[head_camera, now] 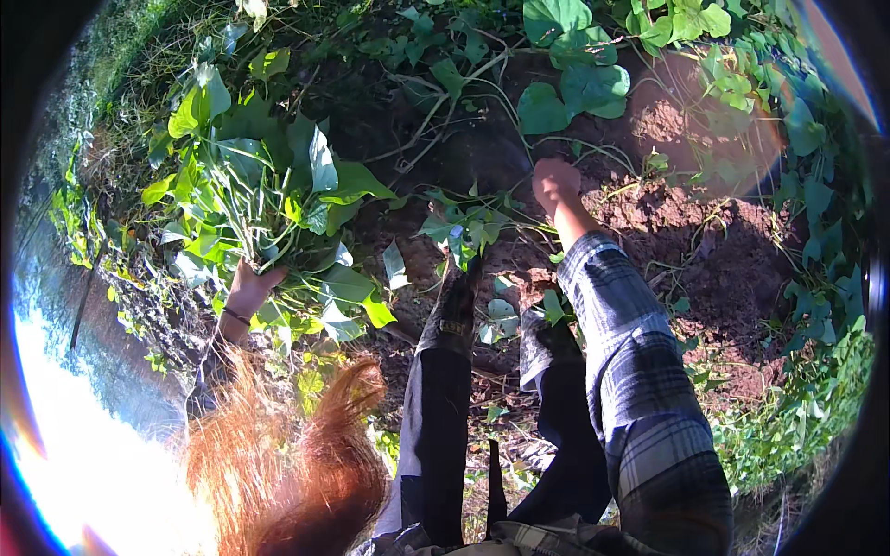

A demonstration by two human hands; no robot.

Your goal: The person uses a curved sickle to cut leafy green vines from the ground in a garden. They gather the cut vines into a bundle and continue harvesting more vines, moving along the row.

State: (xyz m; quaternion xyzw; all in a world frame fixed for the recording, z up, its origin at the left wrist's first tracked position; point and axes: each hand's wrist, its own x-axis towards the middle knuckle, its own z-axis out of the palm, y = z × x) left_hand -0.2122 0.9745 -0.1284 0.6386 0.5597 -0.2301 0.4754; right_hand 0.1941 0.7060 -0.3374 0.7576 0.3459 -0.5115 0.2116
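My left hand (pixel 252 286), with a dark band at the wrist, is closed around the stems of a large bunch of leafy green vine cuttings (pixel 243 201). The bunch's broad, pointed leaves spread above and around the hand. My right hand (pixel 556 182) reaches forward over the reddish soil, its fingers curled at a thin vine stem (pixel 518 132). Whether the fingers grip that stem cannot be made out. Broad heart-shaped leaves (pixel 594 90) grow just beyond the right hand. A leafy vine (pixel 466 226) lies between the hands, near my feet.
Clods of reddish soil (pixel 667 222) lie right of the right hand. Trailing vines (pixel 810 201) line the right side, and grass (pixel 125 48) grows at the far left. My boots (pixel 452 306) stand among leaves and dry litter. Long hair (pixel 278 465) hangs into view at lower left.
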